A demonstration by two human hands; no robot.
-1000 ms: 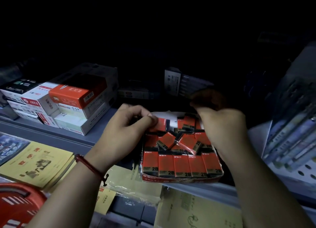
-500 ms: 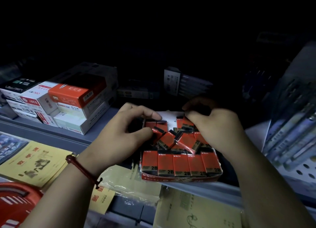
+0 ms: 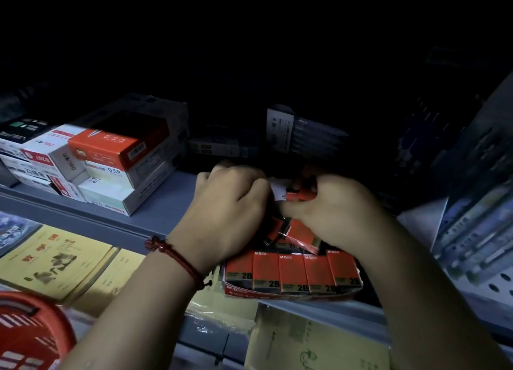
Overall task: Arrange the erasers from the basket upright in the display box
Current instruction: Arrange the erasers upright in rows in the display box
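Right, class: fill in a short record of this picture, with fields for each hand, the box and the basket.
left hand: fingers curled over the display box, grip hidden
right hand: pinches one eraser near the box's back
front row: five erasers show, upright
middle: loose erasers lying tilted
basket: red, lower left corner

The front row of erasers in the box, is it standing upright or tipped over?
Upright: the front row stands side by side in the box, 2B labels level; loose erasers behind it lie tilted.
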